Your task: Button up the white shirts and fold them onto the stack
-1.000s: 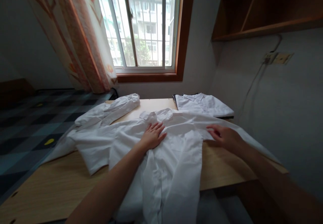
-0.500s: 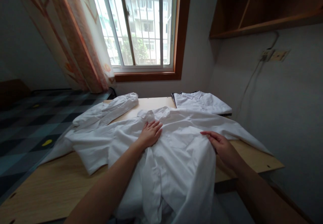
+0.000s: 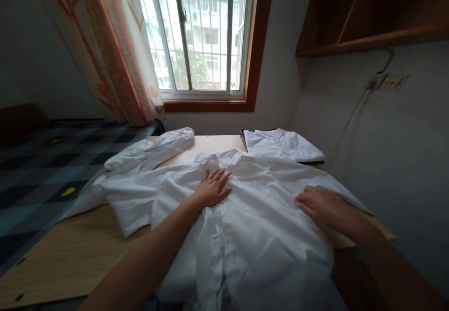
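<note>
Your L hand (image 3: 212, 189) lies spread on the white button-up shirt (image 3: 242, 203) atop the wooden tabletop (image 3: 70, 255); R hand (image 3: 317, 204) — slightly blurred, pinching its front panel (image 3: 277, 236) — is farther right vs. a moment ago, so that side's opened wider.

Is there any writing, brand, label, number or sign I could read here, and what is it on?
No text can be read in this view.
Spread white shirt: no readable label or brand.
Folded white shirt: none readable either.
Wall outlet: any markings are too small to read.
Yellow shape on the checked bedding: no letters visible.
</note>
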Motion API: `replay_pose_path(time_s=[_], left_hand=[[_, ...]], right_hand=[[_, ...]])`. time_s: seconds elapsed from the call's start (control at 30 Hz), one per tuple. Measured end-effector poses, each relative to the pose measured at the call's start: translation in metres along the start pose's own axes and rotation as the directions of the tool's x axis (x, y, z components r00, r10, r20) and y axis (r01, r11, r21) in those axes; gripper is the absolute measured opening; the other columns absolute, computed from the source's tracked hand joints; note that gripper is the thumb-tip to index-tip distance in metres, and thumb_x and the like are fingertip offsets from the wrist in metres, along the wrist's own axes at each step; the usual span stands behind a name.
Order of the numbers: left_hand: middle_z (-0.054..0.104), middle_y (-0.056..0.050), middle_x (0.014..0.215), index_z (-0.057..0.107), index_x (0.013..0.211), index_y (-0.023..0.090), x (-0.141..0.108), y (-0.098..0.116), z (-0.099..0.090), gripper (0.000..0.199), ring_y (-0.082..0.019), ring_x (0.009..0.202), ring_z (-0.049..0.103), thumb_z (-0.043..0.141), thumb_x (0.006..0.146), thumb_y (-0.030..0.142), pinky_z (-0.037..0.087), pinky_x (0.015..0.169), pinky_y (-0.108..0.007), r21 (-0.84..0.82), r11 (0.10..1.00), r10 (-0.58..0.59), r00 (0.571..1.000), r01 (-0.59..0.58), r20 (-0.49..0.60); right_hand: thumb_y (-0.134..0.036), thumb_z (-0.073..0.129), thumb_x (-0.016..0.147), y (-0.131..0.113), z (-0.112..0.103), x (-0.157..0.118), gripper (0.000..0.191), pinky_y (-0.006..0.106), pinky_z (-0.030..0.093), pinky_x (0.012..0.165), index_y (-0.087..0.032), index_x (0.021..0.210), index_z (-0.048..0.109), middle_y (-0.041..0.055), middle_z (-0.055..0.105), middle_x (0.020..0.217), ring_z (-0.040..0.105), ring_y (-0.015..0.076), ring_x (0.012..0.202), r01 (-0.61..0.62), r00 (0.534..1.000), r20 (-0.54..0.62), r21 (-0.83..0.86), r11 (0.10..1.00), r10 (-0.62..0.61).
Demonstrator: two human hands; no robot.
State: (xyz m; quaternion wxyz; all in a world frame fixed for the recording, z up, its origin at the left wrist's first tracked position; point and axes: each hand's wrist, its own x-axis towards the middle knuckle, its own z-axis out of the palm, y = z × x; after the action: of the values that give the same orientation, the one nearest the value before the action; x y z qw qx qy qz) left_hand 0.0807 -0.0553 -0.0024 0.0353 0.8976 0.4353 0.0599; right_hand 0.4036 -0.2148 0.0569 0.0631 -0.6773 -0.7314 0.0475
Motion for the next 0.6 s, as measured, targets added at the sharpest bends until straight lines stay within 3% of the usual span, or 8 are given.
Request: replay_pose_path(time_s=[0.1,0.2,0.37,0.43,0.5,0.6], left_hand=[[0.027,-0.012,0.162,0.034,0.153,0.025,-0.004,0.008,0.0,0.064,-0.031,0.15,0.021,0.038,0.097,0.056,0.01,0.12,-0.058,0.013,1.0,0.013,0.999,-0.014,0.051],[0.025,-0.014,0.163,0.033,0.154,0.025,-0.011,0.017,0.001,0.066,-0.032,0.151,0.019,0.037,0.097,0.059,0.011,0.12,-0.059,0.014,0.999,0.042,0.997,-0.043,0.072],[0.028,-0.012,0.162,0.037,0.151,0.026,-0.019,0.029,0.001,0.064,-0.033,0.15,0.022,0.044,0.095,0.056,0.013,0.119,-0.061,-0.01,0.996,0.086,0.995,-0.086,0.056],[0.034,-0.013,0.159,0.044,0.147,0.023,-0.019,0.03,-0.005,0.061,-0.034,0.147,0.028,0.05,0.093,0.051,0.018,0.119,-0.06,-0.034,0.992,0.124,0.992,-0.123,0.027],[0.048,-0.011,0.151,0.056,0.138,0.022,-0.018,0.028,-0.016,0.051,-0.032,0.139,0.042,0.053,0.092,0.045,0.03,0.116,-0.051,-0.081,0.979,0.185,0.983,-0.185,0.003],[0.073,-0.005,0.117,0.071,0.117,0.026,-0.02,0.015,-0.044,0.037,-0.022,0.105,0.067,0.046,0.095,0.043,0.05,0.095,-0.033,-0.154,0.981,0.115,0.993,-0.116,-0.014]], right_hand=[[-0.025,0.054,0.089,-0.033,-0.004,0.04,0.022,0.03,0.046,0.081,-0.022,0.091,0.075,0.0107,0.07,0.101,0.065,0.0242,0.094,0.131,0.986,-0.108,0.003,0.991,-0.13],[-0.021,0.054,0.09,-0.071,0.004,0.084,0.02,0.03,0.044,0.08,-0.021,0.088,0.074,0.0108,0.071,0.098,0.065,0.0236,0.092,0.238,0.965,-0.121,0.029,0.971,-0.233],[-0.017,0.051,0.091,-0.12,0.031,0.145,0.021,0.028,0.041,0.074,-0.018,0.101,0.069,0.0112,0.072,0.097,0.064,0.0215,0.087,0.204,0.971,-0.156,0.162,0.965,-0.179],[-0.017,0.051,0.092,-0.13,0.046,0.163,0.023,0.027,0.041,0.075,-0.016,0.11,0.065,0.0106,0.071,0.098,0.063,0.02,0.087,0.193,0.969,-0.201,0.251,0.949,-0.144],[-0.018,0.05,0.093,-0.133,0.062,0.175,0.023,0.026,0.041,0.075,-0.015,0.113,0.062,0.0088,0.07,0.096,0.061,0.018,0.085,0.181,0.966,-0.238,0.332,0.926,-0.104],[-0.023,0.05,0.095,-0.131,0.084,0.183,0.024,0.025,0.04,0.074,-0.017,0.114,0.064,0.0047,0.068,0.09,0.06,0.0166,0.082,0.192,0.958,-0.277,0.413,0.891,-0.078]])
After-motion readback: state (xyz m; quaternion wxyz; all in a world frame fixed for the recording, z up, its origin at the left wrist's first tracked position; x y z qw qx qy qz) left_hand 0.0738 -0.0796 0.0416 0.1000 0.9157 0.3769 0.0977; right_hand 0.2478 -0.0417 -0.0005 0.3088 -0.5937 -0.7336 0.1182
